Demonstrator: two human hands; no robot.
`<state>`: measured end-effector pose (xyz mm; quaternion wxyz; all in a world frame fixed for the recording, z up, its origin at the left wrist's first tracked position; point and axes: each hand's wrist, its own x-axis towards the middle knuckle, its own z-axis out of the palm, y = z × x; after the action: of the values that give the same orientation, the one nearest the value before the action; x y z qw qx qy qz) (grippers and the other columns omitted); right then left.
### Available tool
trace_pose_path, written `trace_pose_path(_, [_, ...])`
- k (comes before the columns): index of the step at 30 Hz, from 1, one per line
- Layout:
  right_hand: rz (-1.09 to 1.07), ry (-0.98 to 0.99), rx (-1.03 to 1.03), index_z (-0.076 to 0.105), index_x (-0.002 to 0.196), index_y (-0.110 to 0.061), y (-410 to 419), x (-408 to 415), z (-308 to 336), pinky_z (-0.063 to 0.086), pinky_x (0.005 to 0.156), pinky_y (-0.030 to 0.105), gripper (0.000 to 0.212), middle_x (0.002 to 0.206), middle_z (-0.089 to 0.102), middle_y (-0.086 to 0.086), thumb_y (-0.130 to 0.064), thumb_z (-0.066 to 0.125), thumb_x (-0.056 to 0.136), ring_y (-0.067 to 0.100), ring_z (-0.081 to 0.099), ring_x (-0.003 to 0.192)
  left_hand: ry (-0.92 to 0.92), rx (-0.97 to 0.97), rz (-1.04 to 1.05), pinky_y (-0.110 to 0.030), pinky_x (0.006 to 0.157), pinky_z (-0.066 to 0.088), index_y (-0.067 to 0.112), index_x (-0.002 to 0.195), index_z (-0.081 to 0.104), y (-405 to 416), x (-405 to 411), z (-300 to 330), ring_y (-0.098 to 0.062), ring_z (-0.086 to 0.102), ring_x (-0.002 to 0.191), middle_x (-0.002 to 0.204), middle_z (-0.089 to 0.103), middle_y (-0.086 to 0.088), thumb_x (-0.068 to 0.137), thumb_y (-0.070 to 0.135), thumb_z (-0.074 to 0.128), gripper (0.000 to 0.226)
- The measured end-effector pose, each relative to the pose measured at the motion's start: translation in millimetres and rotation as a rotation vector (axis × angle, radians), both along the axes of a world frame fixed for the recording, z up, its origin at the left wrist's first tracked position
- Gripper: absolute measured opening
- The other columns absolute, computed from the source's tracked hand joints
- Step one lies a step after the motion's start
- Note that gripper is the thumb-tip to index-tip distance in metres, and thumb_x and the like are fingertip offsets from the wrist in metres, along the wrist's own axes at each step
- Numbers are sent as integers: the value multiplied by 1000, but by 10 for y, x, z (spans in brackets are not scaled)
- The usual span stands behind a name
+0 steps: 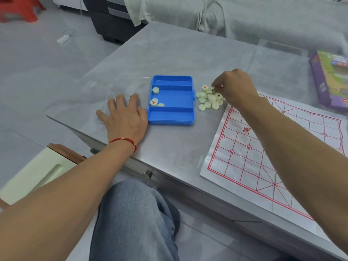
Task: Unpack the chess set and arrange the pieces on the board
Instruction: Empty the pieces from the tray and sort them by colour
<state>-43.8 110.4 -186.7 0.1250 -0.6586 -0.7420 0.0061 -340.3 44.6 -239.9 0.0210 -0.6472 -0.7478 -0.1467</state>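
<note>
The person sits at the grey table with both arms stretched out over it. The left hand lies flat on the tabletop, fingers spread and straight, holding nothing, just beside the left wall of the blue box. A red cord circles that wrist. The box lies open with three pale round pieces in its middle section; one shows a red character. Just to the right of the box sits a heap of pieces, most face down. The right hand is over the far side of that heap, fingertips curled and pinching a piece at the top of it. The paper board, with its red grid, lies to the right under the right forearm, bare of pieces. A purple carton sits at the table's far right edge.
</note>
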Motion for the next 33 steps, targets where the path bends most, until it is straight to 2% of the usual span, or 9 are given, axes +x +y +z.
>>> trace_pose_path(3, [35, -83, 12, 79, 102, -16, 23, -13, -42, 49, 68, 39, 21, 85, 71, 17, -9, 65, 87, 41, 61, 84, 3, -3, 0, -71, 103, 26, 27, 135, 45, -1, 2, 3, -35, 37, 129, 134, 45, -11, 96, 32, 32, 42])
trace_pose_path(6, [58, -141, 23, 71, 81, -14, -4, -17, -56, 40, 59, 38, 17, 64, 50, 13, -2, 61, 86, 39, 47, 69, 5, 0, 0, -71, 103, 26, 27, 135, 45, 4, -9, 3, -36, 38, 128, 133, 46, -11, 96, 31, 32, 41])
trace_pose_path(8, [78, -148, 8, 74, 92, -10, -30, -6, -46, 45, 62, 39, 19, 69, 57, 16, -2, 56, 88, 40, 51, 72, 2, 7, 1, -70, 102, 27, 27, 133, 46, 0, -7, 7, -36, 38, 127, 132, 46, -11, 95, 31, 32, 41])
trace_pose_path(12, [112, -112, -47, 67, 130, -16, -119, 67, 30, 50, 78, 38, 44, 108, 73, 14, 1, 52, 93, 37, 61, 103, 3, 7, 0, -70, 101, 27, 26, 132, 47, -2, -4, 6, -36, 38, 127, 131, 47, -12, 95, 31, 32, 40])
trace_pose_path(16, [95, 73, 38, 71, 123, -14, -232, 155, 85, 55, 86, 45, 48, 110, 75, 9, 8, 47, 89, 33, 66, 104, 12, 2, -1, -70, 101, 27, 26, 132, 46, 1, -10, 5, -36, 38, 127, 131, 46, -12, 95, 32, 31, 40])
trace_pose_path(19, [49, 224, 109, 73, 118, -14, -273, 114, 103, 54, 94, 35, 36, 108, 76, 2, -2, 51, 92, 19, 70, 98, 12, 3, 0, -71, 102, 27, 26, 133, 46, -2, -9, 9, -36, 38, 128, 132, 46, -12, 95, 32, 31, 41])
trace_pose_path(22, [136, 311, 125, 76, 110, -15, -327, -170, 111, 55, 88, 32, 26, 98, 77, -1, -9, 57, 92, 13, 69, 85, 11, 4, 0, -71, 102, 27, 26, 133, 46, -3, -9, 7, -36, 38, 127, 131, 46, -12, 95, 32, 31, 41])
trace_pose_path(27, [441, 247, -74, 73, 114, -15, -288, -876, 59, 47, 82, 24, 22, 108, 74, -3, -17, 69, 92, 13, 65, 89, 7, -5, 3, -70, 103, 26, 26, 133, 46, -1, -9, 5, -36, 38, 128, 132, 46, -11, 96, 32, 30, 41])
trace_pose_path(33, [436, 257, -240, 73, 115, -16, 15, -1235, -4, 49, 82, 29, 30, 101, 72, 0, -33, 74, 90, 10, 58, 85, 9, 5, 5, -70, 102, 27, 27, 134, 45, -1, -8, 11, -35, 38, 129, 134, 46, -10, 92, 36, 26, 47])
